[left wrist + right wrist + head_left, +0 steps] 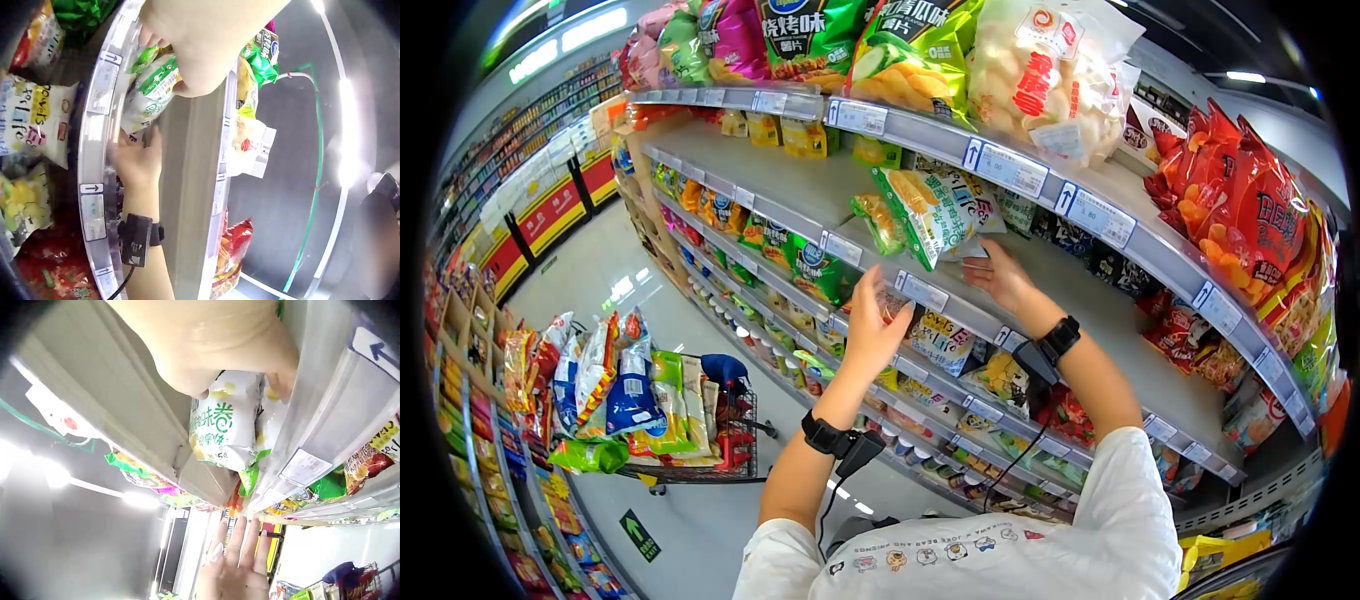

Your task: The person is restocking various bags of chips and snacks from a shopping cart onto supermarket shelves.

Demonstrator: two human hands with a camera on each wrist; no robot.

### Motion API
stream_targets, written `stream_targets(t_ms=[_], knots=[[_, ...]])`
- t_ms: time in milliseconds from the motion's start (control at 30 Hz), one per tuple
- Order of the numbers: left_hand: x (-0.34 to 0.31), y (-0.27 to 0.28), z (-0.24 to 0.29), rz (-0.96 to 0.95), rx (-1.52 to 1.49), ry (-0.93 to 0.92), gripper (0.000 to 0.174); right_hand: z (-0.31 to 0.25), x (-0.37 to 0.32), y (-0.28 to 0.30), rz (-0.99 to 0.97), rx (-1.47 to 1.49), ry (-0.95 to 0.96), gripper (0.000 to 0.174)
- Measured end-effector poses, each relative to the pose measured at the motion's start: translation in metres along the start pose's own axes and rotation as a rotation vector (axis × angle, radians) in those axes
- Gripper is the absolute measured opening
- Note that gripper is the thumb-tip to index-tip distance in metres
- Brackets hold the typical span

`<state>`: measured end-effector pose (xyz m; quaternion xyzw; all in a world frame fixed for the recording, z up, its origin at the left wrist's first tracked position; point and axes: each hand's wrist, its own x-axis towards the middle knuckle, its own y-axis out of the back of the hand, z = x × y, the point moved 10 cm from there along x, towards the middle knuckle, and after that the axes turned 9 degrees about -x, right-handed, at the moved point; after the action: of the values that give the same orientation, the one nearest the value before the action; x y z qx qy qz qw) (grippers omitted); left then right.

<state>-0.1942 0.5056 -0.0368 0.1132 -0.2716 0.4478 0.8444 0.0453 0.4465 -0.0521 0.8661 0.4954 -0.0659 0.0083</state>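
At the front edge of the second shelf down, the right hand [1000,275] reaches in under a white-and-green snack bag [930,210]. Its thumb and fingers are closed on the bag's lower end. The bag stands tilted at that front edge, its top leaning toward the aisle, just above the price rail [920,292].

The left hand [875,325] is raised beside it with the palm toward the shelf [800,195] and the fingers straight and spread. It holds nothing and sits just in front of the rail, below and to the left of the bag. The two hands are apart, with the bag's lower end between them. Each wrist carries a black band with a cable.

A smaller yellow-green bag [878,222] leans just left of the held one, at the same front edge. On the top shelf above, a large pale cracker bag [1050,70] hangs over the edge, and red bags [1250,215] crowd the right end of that shelf. The lower shelves hold rows of small coloured packets. Well back in the aisle on the left, a trolley [720,450] stands on the pale floor [600,270], piled with more snack bags.
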Motion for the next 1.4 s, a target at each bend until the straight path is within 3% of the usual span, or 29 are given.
stream_targets(t_ms=[100, 233, 367, 500, 667, 767, 867, 933, 1033, 1200, 1400], knots=[[0.008, 0.001, -0.006, 0.022, -0.110, 0.095, 0.071, 0.008, 0.008, 0.000, -0.033, 0.090, -0.081, 0.067], [0.019, 0.004, 0.012, 0.227, -0.090, -0.095, 0.082, 0.014, 0.021, -0.004, -0.161, 0.180, -0.153, 0.072], [0.035, -0.019, 0.017, 0.283, -0.058, -0.123, 0.088, 0.006, 0.014, -0.007, -0.162, 0.187, -0.145, 0.076], [0.045, -0.048, 0.001, 0.255, -0.145, 0.017, 0.089, 0.012, 0.011, 0.004, -0.201, 0.228, -0.138, 0.083], [0.042, -0.088, -0.021, 0.214, -0.525, 0.089, 0.088, 0.017, 0.015, 0.009, -0.222, 0.352, -0.156, 0.091], [0.027, -0.103, -0.009, 0.264, -0.461, 0.186, 0.085, 0.021, 0.019, 0.011, -0.216, 0.415, -0.142, 0.088], [0.015, -0.124, 0.013, 0.185, -0.485, 0.170, 0.077, 0.019, 0.019, 0.007, -0.296, 0.461, -0.122, 0.080], [0.005, -0.135, 0.008, 0.166, -0.619, 0.247, 0.074, 0.019, 0.016, 0.007, -0.288, 0.543, -0.166, 0.067], [-0.008, -0.148, -0.002, 0.140, -0.755, 0.326, 0.069, 0.004, 0.009, 0.005, -0.398, 0.637, -0.063, 0.054], [-0.019, -0.148, -0.032, 0.155, -0.773, 0.450, 0.067, 0.008, 0.015, 0.007, -0.371, 0.684, -0.051, 0.046], [-0.012, -0.137, -0.042, 0.128, -0.797, 0.404, 0.068, 0.001, -0.007, -0.001, -0.418, 0.629, -0.075, 0.040]])
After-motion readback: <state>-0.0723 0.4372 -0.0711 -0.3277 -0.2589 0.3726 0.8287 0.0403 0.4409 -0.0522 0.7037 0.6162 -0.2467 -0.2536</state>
